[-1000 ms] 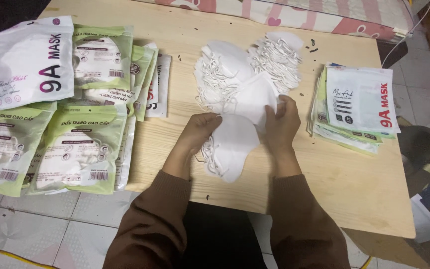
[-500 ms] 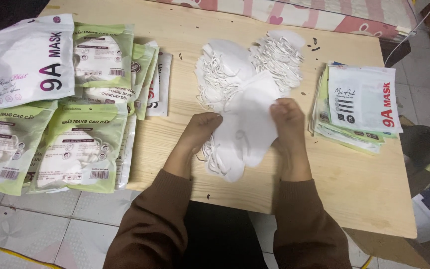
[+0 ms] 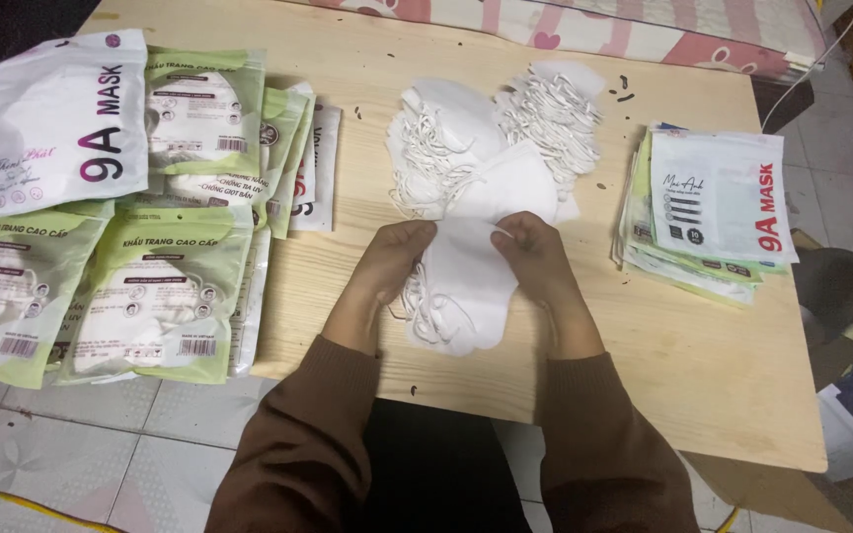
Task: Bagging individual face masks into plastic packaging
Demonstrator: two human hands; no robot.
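Near the front edge of the wooden desk (image 3: 703,395), a small stack of white face masks (image 3: 466,296) lies flat between both hands. The left hand (image 3: 392,262) and right hand (image 3: 535,259) each curl their fingers onto the stack's upper part, thumbs and fingertips pinching the top mask from either side. Behind it sits a loose pile of masks (image 3: 491,133). Green packets (image 3: 150,296) crowd the left edge; flat pouches (image 3: 713,212) lie by the right.

Both hands (image 3: 466,259) pinch white masks (image 3: 466,296) on table (image 3: 703,375).
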